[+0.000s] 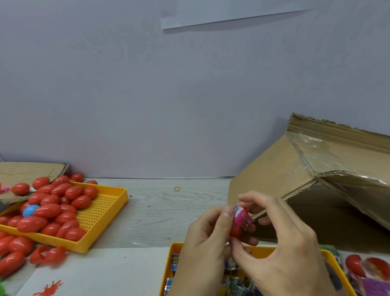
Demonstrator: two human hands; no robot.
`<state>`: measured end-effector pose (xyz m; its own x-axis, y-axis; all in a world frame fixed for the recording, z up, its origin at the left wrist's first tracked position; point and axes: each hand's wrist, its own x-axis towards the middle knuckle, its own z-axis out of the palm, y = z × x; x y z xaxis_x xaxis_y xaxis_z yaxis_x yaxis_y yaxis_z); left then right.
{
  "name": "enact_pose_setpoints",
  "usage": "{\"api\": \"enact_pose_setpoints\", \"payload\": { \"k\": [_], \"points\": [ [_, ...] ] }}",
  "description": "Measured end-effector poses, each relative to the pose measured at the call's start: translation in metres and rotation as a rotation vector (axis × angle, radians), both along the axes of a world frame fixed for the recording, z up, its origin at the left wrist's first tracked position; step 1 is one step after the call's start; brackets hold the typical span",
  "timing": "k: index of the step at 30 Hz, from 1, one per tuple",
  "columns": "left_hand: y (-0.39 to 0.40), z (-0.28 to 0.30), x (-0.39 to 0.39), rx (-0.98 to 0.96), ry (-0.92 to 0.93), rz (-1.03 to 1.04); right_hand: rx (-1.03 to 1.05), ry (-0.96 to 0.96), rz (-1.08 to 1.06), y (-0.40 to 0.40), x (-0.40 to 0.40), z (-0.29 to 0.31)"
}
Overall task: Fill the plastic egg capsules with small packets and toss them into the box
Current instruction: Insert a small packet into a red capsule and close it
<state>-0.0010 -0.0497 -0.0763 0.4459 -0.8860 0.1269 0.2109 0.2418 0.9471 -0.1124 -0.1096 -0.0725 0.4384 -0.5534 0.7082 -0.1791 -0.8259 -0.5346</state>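
Observation:
Both hands meet low in the middle right of the view. My left hand [204, 242] and my right hand [281, 243] together hold a red egg capsule [238, 230] with a pink packet [243, 218] sticking out of its open top. Below them stands a yellow tray [174, 251] holding several small packets [239, 286]. On the left, another yellow tray [101, 213] carries several red egg capsules [50, 209] and one blue one [30, 210]. A large cardboard box [318, 173] lies tilted on its side at the right, its opening facing me.
Loose red capsules [4, 249] lie at the lower left, more on a cardboard flap [21, 173] behind. Two red capsule halves [367, 266] and a purple packet [375, 287] sit right of the tray. A rubber band [177, 189] lies near the wall.

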Motion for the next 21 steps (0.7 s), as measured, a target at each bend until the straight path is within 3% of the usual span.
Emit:
{"api": "enact_pose_setpoints", "payload": {
  "k": [8, 14, 21],
  "points": [
    [-0.0024, -0.0007, -0.0049, -0.009, -0.016, 0.009, -0.037, -0.036, -0.001, 0.0008, 0.0003, -0.0006],
    [-0.0002, -0.0026, -0.004, 0.028, -0.177, 0.084, 0.017, -0.041, -0.009, 0.0, 0.0004, -0.0015],
    [-0.0019, -0.003, -0.0044, -0.029, -0.087, 0.177, 0.101, -0.067, 0.028, 0.002, 0.0009, -0.0009]
  ]
}}
